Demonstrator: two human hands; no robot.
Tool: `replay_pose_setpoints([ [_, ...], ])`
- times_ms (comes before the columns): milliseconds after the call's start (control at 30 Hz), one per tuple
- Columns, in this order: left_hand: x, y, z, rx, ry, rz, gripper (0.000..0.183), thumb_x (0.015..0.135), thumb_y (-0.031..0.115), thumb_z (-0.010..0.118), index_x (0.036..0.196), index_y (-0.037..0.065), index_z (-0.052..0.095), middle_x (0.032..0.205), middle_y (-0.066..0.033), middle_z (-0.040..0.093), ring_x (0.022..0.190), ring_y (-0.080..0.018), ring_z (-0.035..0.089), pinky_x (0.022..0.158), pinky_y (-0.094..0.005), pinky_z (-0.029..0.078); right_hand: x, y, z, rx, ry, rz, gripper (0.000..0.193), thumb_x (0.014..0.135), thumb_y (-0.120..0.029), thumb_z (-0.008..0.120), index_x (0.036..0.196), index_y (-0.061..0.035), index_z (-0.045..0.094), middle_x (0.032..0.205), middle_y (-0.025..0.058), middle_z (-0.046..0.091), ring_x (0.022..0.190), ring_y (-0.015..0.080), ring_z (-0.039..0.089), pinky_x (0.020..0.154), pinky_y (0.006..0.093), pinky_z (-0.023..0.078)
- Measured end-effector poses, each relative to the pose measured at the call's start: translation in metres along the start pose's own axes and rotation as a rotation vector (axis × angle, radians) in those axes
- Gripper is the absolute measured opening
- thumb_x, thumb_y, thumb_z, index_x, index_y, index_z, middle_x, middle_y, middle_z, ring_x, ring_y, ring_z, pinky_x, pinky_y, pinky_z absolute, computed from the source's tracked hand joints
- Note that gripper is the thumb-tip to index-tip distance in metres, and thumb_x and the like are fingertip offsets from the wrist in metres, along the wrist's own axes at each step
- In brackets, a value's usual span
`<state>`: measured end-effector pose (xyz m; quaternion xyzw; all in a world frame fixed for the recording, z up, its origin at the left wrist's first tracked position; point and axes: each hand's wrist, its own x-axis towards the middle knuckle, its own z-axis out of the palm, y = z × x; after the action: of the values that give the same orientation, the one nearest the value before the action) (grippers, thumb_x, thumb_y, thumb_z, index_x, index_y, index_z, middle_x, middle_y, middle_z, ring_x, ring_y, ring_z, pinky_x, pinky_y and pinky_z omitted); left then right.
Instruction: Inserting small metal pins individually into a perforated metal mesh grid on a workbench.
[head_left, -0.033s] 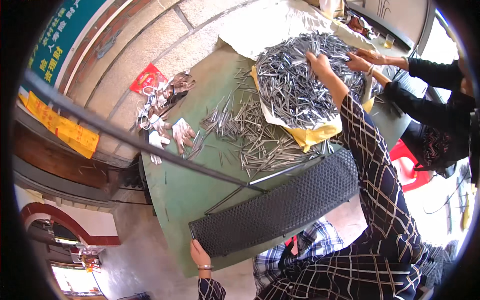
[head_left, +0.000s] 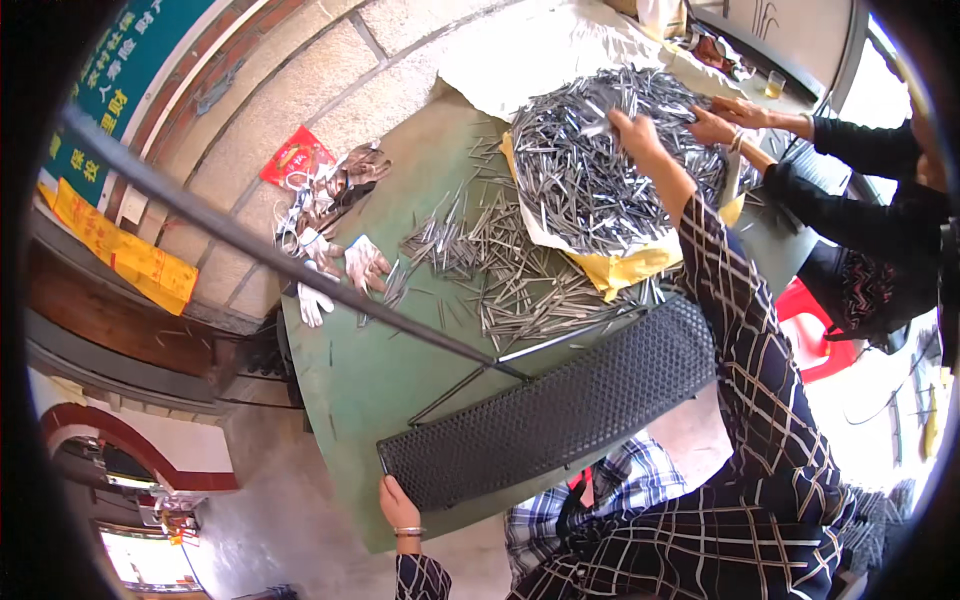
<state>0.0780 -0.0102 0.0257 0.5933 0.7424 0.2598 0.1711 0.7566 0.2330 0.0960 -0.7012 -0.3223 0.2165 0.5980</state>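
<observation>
A long black panel with rows of small honeycomb-like holes lies slantwise across the near part of the green table. My left hand grips its left end, thumb on top. Beyond it, a big heap of thin grey sticks rests on white and yellow sacking. My right hand reaches into the top of this heap, fingers closed around some of the sticks; their tips are blurred. More sticks lie loose between the heap and the panel.
A dark rod crosses above the table to the panel's back edge. Work gloves and a red packet lie at the left. A co-worker's hands touch the heap's right side. A glass stands far right, a red stool below.
My right hand has shifted slightly left over the heap. The dark rod's far left end sits a little differently in view. My left hand keeps its hold on the panel.
</observation>
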Motion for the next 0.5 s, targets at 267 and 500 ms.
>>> replay_pose_setpoints([
  [267, -0.018, 0.083, -0.037, -0.193, 0.324, 0.320, 0.027, 0.090, 0.012, 0.048, 0.112, -0.001, 0.054, 0.109, -0.0168, 0.058, 0.101, -0.0314, 0.054, 0.088, -0.0379, 0.042, -0.140, -0.029, 0.006, 0.285, -0.202, 0.035, 0.033, 0.087, -0.028, 0.055, 0.065, -0.0041, 0.057, 0.055, 0.0018, 0.051, 0.045, 0.0120, 0.046, 0.045, 0.0272, 0.036],
  [500, -0.073, 0.191, -0.041, -0.539, -0.022, 0.707, 0.027, 0.083, 0.000, 0.053, 0.111, -0.003, 0.054, 0.110, -0.0139, 0.055, 0.103, -0.0234, 0.054, 0.088, -0.0312, 0.045, -0.197, -0.038, -0.010, 0.553, -0.250, 0.143, 0.025, 0.087, -0.024, 0.057, 0.072, -0.0038, 0.056, 0.057, 0.0031, 0.052, 0.047, 0.0141, 0.049, 0.043, 0.0281, 0.040],
])
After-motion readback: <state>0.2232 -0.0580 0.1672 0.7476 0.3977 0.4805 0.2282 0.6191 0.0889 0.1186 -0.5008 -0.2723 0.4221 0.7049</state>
